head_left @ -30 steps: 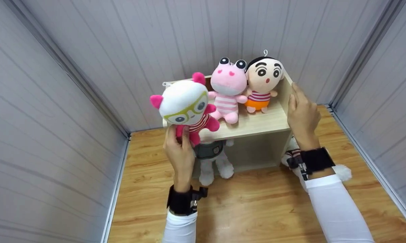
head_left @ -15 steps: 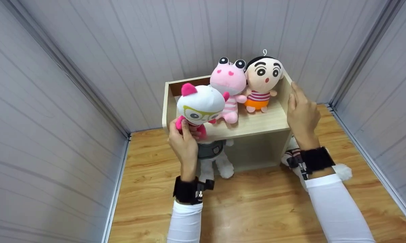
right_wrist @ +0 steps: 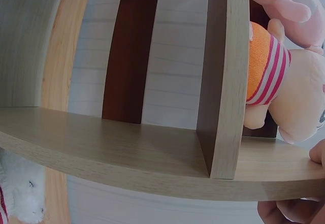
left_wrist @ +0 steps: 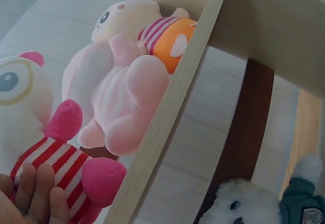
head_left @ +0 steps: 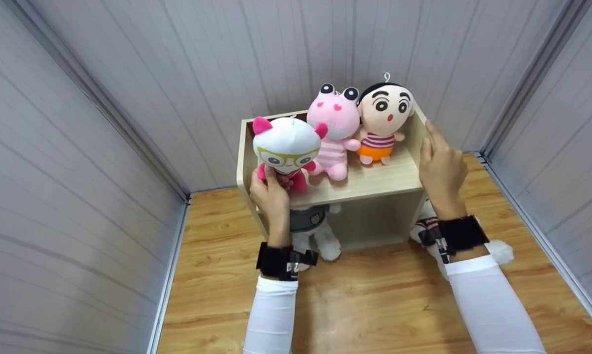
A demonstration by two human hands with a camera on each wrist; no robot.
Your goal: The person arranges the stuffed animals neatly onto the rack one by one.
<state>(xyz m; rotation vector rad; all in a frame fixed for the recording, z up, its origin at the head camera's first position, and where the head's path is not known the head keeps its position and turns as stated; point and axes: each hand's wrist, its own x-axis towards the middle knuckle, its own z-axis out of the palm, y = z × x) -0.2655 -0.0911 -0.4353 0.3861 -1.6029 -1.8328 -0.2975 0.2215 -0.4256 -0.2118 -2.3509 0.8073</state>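
My left hand [head_left: 271,194] grips the striped body of a white-headed plush with pink ears and yellow glasses [head_left: 286,150], setting it on the left of the upper shelf of a small wooden shelf unit [head_left: 370,182]. The same plush [left_wrist: 30,132] fills the left wrist view, fingers [left_wrist: 38,193] curled under it. Beside it sit a pink frog plush [head_left: 333,128] and a boy plush in orange shorts [head_left: 384,120]. My right hand [head_left: 438,162] rests flat against the unit's right side panel, fingers straight; its fingertips [right_wrist: 292,206] show at the panel's edge.
A white plush in a grey top [head_left: 310,231] stands in the lower compartment. Another white plush [head_left: 497,248] lies on the wooden floor behind my right wrist. Grey panelled walls close in on three sides; wood floor [head_left: 374,305] lies in front.
My left hand has carried the glasses plush rightward and back onto the top shelf, turning it upright next to the pink frog. The right hand has stayed on the side panel.
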